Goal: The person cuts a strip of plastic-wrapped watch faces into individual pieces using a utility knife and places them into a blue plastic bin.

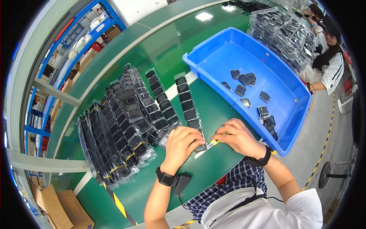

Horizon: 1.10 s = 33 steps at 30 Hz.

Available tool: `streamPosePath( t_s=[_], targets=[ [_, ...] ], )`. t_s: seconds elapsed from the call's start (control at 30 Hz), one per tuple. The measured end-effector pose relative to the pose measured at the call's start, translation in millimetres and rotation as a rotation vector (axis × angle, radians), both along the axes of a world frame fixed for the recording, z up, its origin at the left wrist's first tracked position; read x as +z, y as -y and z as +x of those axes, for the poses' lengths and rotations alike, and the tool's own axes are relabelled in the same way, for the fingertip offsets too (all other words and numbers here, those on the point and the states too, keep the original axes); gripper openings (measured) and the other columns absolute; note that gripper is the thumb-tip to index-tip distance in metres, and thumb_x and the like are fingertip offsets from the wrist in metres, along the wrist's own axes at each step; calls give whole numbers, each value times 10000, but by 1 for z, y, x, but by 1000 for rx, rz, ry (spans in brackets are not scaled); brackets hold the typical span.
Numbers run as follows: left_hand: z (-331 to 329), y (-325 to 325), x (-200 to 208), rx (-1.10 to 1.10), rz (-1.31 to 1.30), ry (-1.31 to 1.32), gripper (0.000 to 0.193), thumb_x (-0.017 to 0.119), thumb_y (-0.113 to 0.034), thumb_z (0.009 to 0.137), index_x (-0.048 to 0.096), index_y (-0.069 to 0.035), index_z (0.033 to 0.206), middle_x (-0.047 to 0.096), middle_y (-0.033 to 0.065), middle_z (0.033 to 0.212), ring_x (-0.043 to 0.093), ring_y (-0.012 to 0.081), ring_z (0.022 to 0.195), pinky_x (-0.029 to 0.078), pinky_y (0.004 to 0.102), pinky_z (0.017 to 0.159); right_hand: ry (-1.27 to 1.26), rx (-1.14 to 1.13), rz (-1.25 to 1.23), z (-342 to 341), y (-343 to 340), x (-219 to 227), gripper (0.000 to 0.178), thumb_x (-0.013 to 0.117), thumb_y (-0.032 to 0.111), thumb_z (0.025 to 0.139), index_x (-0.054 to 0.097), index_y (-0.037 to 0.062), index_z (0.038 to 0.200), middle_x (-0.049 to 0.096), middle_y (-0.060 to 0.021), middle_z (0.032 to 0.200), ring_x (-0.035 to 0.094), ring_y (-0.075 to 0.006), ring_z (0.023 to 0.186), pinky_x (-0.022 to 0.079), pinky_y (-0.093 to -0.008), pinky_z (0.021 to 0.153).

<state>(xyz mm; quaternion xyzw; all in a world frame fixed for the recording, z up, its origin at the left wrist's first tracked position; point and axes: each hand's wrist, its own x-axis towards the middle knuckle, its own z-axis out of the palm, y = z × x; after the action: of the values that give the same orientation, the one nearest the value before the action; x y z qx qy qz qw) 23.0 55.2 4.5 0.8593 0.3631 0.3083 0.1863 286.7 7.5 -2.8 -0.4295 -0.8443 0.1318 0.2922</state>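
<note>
My left hand is closed on the near end of a strip of black square pieces in clear plastic, which runs away from me along the green table. Between the fingers of my right hand is a small yellow utility knife, its tip pointing at the strip's near end, close to my left fingertips. A second strip lies just left of the first. Further left, a large stack of similar strips is bundled with yellow ties. Several loose black square pieces lie in the blue bin to the right.
The blue bin sits at the table's right edge. Behind it rises a pile of clear plastic packs, with a person beside it. At lower left is an open cardboard box. Blue shelving stands beyond the table.
</note>
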Motion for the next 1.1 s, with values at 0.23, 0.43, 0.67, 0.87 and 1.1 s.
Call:
streamPosePath(
  t_s=[0.23,0.43,0.67,0.87,1.1],
  targets=[
    [1,-1,3,-12,0,37,129,832,-222,803,741,-139,842,727,-49,983,641,194,979,439,345,827,-17,-10,-29,15,38,9,338,773,57,842,774,163,1162,656,-7,1112,591,-251,1092,469,-413,989],
    [6,9,15,65,-484,558,108,739,-173,972,710,-83,1025,748,31,1006,668,146,847,511,275,737,-176,-479,-37,-4,63,13,355,771,115,873,713,124,1224,623,-49,1118,632,-259,1010,535,-380,857],
    [92,-15,94,125,-938,604,214,657,-146,1048,637,-20,1220,734,79,1042,670,92,816,551,227,682,-22,-498,17,-21,48,5,340,759,131,882,697,100,1215,621,-59,1116,645,-263,977,554,-385,805],
    [68,-13,87,-80,-780,531,286,750,-176,974,694,-52,1226,726,61,1138,703,176,919,579,311,815,-81,-449,-16,-20,44,3,337,770,123,868,709,103,1199,624,-56,1090,644,-269,971,547,-392,799],
    [-6,11,54,-117,-161,-176,239,850,-168,800,779,-92,1015,728,35,1044,689,243,948,554,368,860,-9,-404,46,-14,27,6,328,771,104,859,730,138,1183,625,-36,1088,627,-251,979,511,-381,836]
  ],
)
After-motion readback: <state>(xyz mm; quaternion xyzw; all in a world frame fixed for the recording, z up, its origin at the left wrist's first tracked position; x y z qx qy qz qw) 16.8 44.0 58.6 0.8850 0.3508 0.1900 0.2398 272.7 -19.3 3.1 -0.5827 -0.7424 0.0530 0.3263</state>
